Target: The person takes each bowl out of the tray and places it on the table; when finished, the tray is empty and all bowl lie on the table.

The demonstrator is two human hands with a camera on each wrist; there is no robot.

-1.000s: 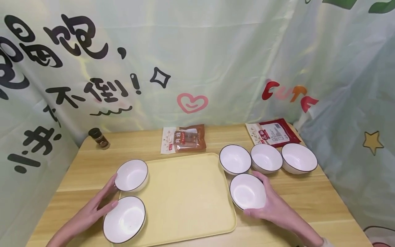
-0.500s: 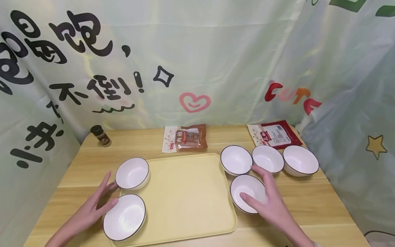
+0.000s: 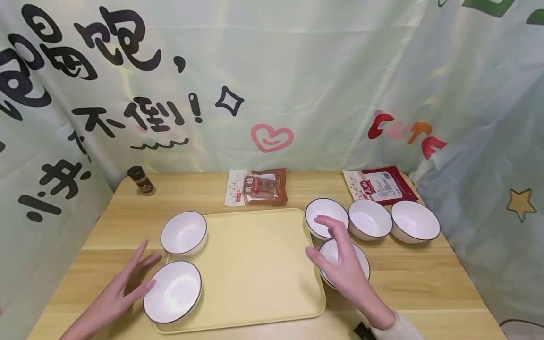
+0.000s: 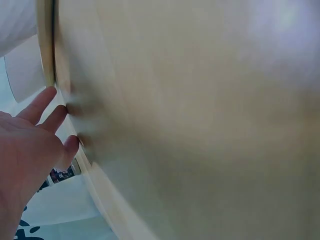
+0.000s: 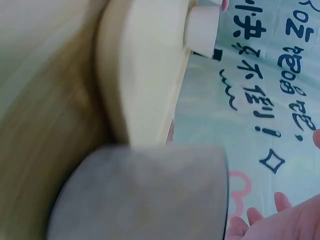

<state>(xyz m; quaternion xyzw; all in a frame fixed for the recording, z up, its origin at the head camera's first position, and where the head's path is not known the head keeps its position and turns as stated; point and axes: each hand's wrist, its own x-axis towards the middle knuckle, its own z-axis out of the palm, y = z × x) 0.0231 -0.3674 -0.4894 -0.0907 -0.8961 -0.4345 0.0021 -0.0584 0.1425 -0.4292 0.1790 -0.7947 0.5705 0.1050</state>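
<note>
Two white bowls with dark rims, an upper bowl (image 3: 184, 233) and a lower bowl (image 3: 172, 292), sit over the left edge of a pale yellow tray (image 3: 259, 269). My left hand (image 3: 123, 288) lies beside them with fingers spread, its thumb at the lower bowl's rim; whether it touches is hard to tell. Above a matching bowl (image 3: 361, 260) at the tray's right edge hovers my right hand (image 3: 346, 269), holding nothing, fingers loosely bent. That bowl fills the bottom of the right wrist view as a blurred bowl wall (image 5: 145, 195).
Behind stand a far-right row of three bowls: one (image 3: 320, 208) by the tray corner, a middle one (image 3: 369, 218) and an outer one (image 3: 415, 222). Along the table's back lie a spice bottle (image 3: 142, 181), a brown packet (image 3: 256, 187) and a red packet (image 3: 380, 185). A printed curtain (image 3: 323, 94) surrounds the table.
My right hand has released the near right bowl and moved left and up over it. My left fingers have drawn slightly away from the upper left bowl. The bowls keep their places.
</note>
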